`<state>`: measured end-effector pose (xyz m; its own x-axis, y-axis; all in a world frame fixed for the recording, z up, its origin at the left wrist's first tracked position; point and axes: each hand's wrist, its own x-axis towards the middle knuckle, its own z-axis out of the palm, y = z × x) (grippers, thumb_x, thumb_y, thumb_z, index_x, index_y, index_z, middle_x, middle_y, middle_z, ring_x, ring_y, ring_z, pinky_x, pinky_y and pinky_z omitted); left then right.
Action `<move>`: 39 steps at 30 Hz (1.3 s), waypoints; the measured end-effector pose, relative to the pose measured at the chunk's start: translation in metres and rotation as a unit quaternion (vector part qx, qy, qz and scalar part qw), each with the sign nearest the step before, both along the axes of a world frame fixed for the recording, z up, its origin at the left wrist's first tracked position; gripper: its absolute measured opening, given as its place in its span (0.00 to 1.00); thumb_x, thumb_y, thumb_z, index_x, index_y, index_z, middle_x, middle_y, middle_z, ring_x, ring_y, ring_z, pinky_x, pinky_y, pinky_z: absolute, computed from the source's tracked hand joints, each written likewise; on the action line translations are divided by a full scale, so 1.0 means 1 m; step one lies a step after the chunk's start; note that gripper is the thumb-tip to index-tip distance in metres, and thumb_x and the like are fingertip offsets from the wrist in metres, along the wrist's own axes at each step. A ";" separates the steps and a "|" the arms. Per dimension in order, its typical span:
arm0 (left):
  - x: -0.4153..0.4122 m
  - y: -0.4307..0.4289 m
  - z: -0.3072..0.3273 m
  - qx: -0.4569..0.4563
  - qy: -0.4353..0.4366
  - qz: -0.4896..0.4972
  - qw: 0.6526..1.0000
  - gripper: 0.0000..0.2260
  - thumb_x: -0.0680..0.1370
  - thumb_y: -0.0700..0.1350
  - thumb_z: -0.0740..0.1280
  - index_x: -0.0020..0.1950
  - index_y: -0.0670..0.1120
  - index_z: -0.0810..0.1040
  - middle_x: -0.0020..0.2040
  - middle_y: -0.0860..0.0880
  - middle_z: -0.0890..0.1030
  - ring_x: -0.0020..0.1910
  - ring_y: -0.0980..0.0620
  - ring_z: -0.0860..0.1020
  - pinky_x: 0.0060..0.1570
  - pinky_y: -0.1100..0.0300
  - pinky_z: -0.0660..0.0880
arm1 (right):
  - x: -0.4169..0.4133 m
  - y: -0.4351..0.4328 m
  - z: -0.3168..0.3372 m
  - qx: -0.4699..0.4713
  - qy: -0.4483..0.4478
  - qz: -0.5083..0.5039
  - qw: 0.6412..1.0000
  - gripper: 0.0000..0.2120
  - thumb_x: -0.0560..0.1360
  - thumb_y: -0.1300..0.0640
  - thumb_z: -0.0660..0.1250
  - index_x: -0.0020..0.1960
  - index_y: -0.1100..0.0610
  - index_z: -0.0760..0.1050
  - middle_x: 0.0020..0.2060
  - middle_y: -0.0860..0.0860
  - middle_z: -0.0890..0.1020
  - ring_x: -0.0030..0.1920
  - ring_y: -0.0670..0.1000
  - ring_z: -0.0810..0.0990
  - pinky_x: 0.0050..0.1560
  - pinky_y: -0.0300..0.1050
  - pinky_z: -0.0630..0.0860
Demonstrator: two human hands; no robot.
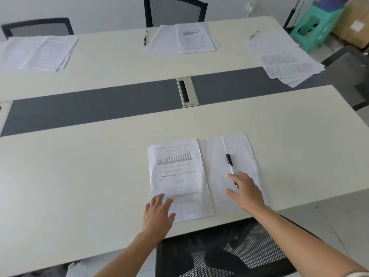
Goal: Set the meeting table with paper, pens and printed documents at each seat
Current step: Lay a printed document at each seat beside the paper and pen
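Observation:
On the near side of the meeting table (79,176) a printed document (177,172) with a bar chart lies beside blank white paper (217,168). A black-capped pen (229,162) rests lengthwise on the blank paper. My left hand (157,212) lies flat with straight fingers on the document's lower left corner. My right hand (247,190) is spread over the blank paper, its fingers over the pen's lower end. Across the table, paper stacks lie at the far left seat (40,50), the far middle seat (185,38) with a pen (145,38), and the right end (283,56) with a pen (254,34).
A dark grey strip (99,108) with a metal cable hatch (186,91) runs along the table's middle. Mesh-backed chairs stand at the far side (173,11) and right under my arms (229,252). A green stool (313,25) and cardboard boxes (353,23) stand at the back right.

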<state>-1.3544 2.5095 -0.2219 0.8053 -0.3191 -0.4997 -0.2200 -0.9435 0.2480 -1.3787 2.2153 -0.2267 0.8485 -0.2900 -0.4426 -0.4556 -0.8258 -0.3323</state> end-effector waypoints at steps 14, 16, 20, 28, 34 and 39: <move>-0.094 0.050 0.103 -0.358 0.040 0.336 0.871 0.06 0.76 0.43 0.69 0.50 0.52 0.81 0.39 0.46 0.85 0.38 0.51 0.83 0.39 0.61 0.78 | -0.089 0.057 0.105 0.268 -0.145 -0.021 0.952 0.06 0.75 0.54 0.71 0.50 0.43 0.79 0.42 0.41 0.85 0.45 0.37 0.81 0.45 0.29 0.76; -0.129 0.059 0.109 -0.360 0.015 0.378 0.853 0.06 0.76 0.41 0.70 0.49 0.52 0.81 0.38 0.49 0.86 0.37 0.53 0.83 0.42 0.57 0.79 | -0.100 0.064 0.109 0.294 -0.134 0.004 0.946 0.06 0.75 0.55 0.71 0.48 0.43 0.80 0.40 0.41 0.86 0.44 0.38 0.82 0.45 0.30 0.76; -0.206 0.081 0.120 -0.359 -0.025 0.475 0.803 0.06 0.75 0.40 0.71 0.48 0.51 0.82 0.39 0.48 0.85 0.39 0.48 0.83 0.43 0.55 0.78 | -0.115 0.092 0.116 0.341 -0.098 0.066 0.933 0.06 0.74 0.56 0.72 0.48 0.45 0.82 0.41 0.41 0.86 0.43 0.42 0.84 0.47 0.36 0.79; -0.346 0.142 0.136 -0.371 -0.113 0.607 0.693 0.05 0.74 0.39 0.72 0.47 0.47 0.83 0.38 0.45 0.85 0.37 0.50 0.84 0.42 0.54 0.78 | -0.157 0.204 0.141 0.387 -0.042 0.221 0.894 0.06 0.73 0.56 0.73 0.48 0.48 0.83 0.39 0.47 0.86 0.42 0.49 0.84 0.48 0.42 0.80; -0.426 0.225 0.136 -0.398 -0.125 0.662 0.623 0.05 0.73 0.42 0.73 0.48 0.46 0.83 0.39 0.44 0.85 0.40 0.45 0.83 0.41 0.56 0.78 | -0.204 0.309 0.126 0.376 -0.018 0.275 0.884 0.06 0.72 0.57 0.74 0.46 0.47 0.84 0.40 0.47 0.86 0.42 0.51 0.84 0.48 0.44 0.81; -0.499 0.330 0.141 -0.361 -0.154 0.706 0.589 0.06 0.74 0.36 0.71 0.48 0.46 0.83 0.40 0.43 0.85 0.41 0.44 0.83 0.39 0.58 0.78 | -0.251 0.412 0.113 0.387 0.015 0.308 0.869 0.09 0.71 0.62 0.75 0.44 0.48 0.84 0.38 0.51 0.86 0.42 0.55 0.85 0.48 0.47 0.80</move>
<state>-1.8535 2.8400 -0.0806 0.5396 0.7386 -0.4041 0.5185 0.0866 0.8507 -1.6297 2.6274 -0.1133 0.7214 0.6105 -0.3269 -0.0242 -0.4495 -0.8929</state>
